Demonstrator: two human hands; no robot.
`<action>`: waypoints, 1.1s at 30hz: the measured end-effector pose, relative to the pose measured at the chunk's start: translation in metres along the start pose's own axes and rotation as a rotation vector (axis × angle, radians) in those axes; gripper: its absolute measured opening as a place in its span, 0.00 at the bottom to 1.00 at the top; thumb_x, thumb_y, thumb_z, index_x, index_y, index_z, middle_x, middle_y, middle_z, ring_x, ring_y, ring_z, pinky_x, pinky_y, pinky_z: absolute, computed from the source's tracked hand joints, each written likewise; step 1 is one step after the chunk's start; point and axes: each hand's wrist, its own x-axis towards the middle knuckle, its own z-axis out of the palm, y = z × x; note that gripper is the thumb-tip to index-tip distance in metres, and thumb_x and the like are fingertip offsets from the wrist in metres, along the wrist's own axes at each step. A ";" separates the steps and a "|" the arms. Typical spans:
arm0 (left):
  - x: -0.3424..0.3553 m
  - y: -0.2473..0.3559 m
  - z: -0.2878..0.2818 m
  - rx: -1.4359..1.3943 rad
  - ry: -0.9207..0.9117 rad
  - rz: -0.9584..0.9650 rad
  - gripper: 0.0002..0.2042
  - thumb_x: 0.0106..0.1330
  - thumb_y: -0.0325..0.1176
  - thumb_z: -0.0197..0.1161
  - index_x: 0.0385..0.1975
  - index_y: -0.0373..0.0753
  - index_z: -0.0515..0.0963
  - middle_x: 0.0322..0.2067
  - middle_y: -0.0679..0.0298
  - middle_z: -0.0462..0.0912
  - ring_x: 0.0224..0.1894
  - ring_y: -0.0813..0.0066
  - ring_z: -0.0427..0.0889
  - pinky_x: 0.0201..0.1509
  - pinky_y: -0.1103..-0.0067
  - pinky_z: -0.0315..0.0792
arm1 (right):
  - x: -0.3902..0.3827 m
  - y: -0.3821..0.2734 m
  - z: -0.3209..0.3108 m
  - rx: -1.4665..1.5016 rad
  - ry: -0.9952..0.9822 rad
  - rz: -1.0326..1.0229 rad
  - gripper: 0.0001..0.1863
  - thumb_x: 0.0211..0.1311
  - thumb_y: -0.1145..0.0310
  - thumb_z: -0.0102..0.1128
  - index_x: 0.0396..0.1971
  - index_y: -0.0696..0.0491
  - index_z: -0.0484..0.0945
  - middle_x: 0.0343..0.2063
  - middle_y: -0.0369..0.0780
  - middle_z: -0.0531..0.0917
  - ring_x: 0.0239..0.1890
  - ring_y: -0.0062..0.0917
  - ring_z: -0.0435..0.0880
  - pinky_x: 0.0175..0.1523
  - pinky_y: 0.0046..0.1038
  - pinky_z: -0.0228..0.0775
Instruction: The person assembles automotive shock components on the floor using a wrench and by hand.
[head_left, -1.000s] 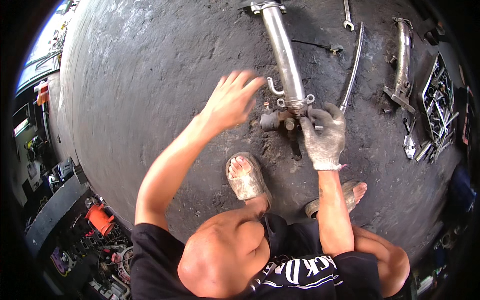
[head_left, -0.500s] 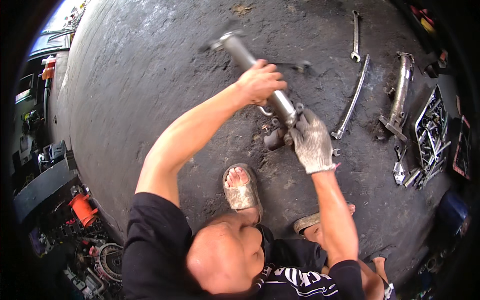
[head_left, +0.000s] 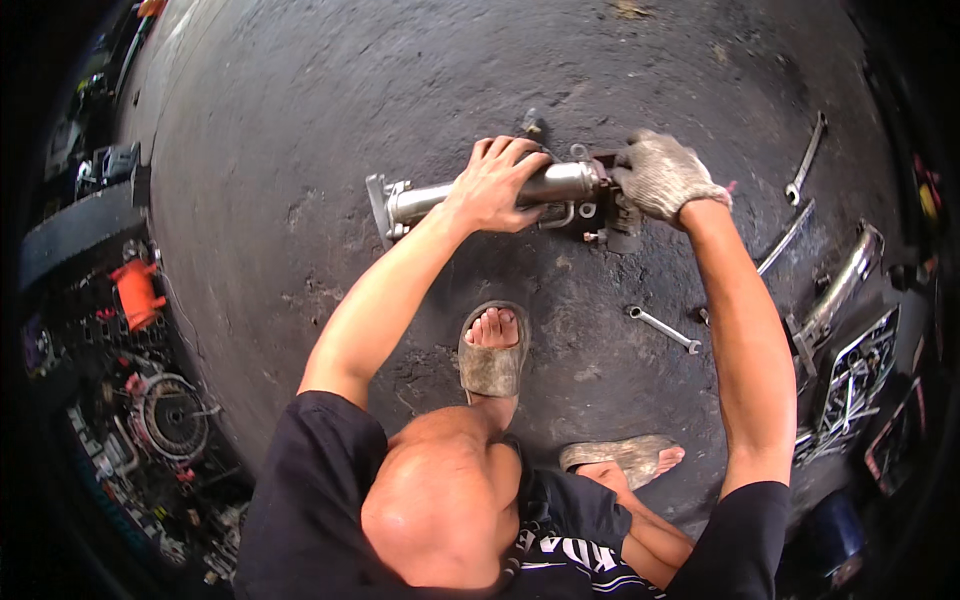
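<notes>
A silvery metal cylinder with flanged ends [head_left: 418,202], like an engine cooler pipe, lies crosswise in front of me, low over the floor or on it. My left hand [head_left: 497,185] is bare and closed over its middle, fingers over the far side. At its right end, my right hand [head_left: 660,175], in a dirty knitted glove, grips the dark end fitting; its fingertips are partly hidden. Just below that end hangs a dark round housing [head_left: 624,228], and a thin bent tube [head_left: 558,217] runs along the near side.
A short wrench [head_left: 664,330] lies on the dark floor near my right forearm, a longer wrench [head_left: 806,160] farther right. A long bar [head_left: 787,238], a second metal pipe [head_left: 845,280] and a tray of tools [head_left: 856,385] are also right. Engine parts [head_left: 172,415] crowd the left.
The metal cylinder has swung from a steep slant to nearly level and come lower. My right hand has moved up and right with its end. A short wrench now shows near my right forearm.
</notes>
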 end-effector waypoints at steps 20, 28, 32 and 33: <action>-0.001 0.003 0.002 0.009 -0.038 -0.138 0.30 0.56 0.53 0.70 0.57 0.43 0.80 0.48 0.61 0.83 0.55 0.59 0.79 0.63 0.64 0.68 | 0.017 0.016 0.029 0.330 0.124 0.071 0.27 0.54 0.49 0.67 0.50 0.51 0.89 0.50 0.47 0.89 0.57 0.42 0.86 0.64 0.38 0.74; -0.001 0.003 0.004 0.026 -0.063 -0.155 0.30 0.56 0.54 0.70 0.57 0.44 0.80 0.48 0.62 0.84 0.55 0.61 0.80 0.62 0.63 0.68 | 0.024 0.024 0.046 0.405 0.172 0.206 0.25 0.61 0.49 0.65 0.47 0.54 0.89 0.42 0.46 0.91 0.48 0.40 0.90 0.57 0.39 0.77; -0.002 0.003 0.006 0.020 -0.052 -0.147 0.31 0.57 0.54 0.70 0.57 0.44 0.79 0.46 0.62 0.84 0.55 0.61 0.80 0.62 0.63 0.67 | 0.029 0.029 0.042 0.540 0.015 0.173 0.25 0.60 0.54 0.68 0.49 0.57 0.88 0.45 0.48 0.91 0.47 0.37 0.90 0.55 0.34 0.78; -0.004 0.004 0.005 0.021 -0.059 -0.149 0.31 0.57 0.55 0.70 0.57 0.44 0.79 0.46 0.62 0.84 0.55 0.61 0.80 0.63 0.63 0.67 | 0.021 0.024 0.038 0.552 0.004 0.158 0.25 0.59 0.54 0.68 0.49 0.57 0.88 0.45 0.48 0.91 0.47 0.37 0.90 0.55 0.34 0.78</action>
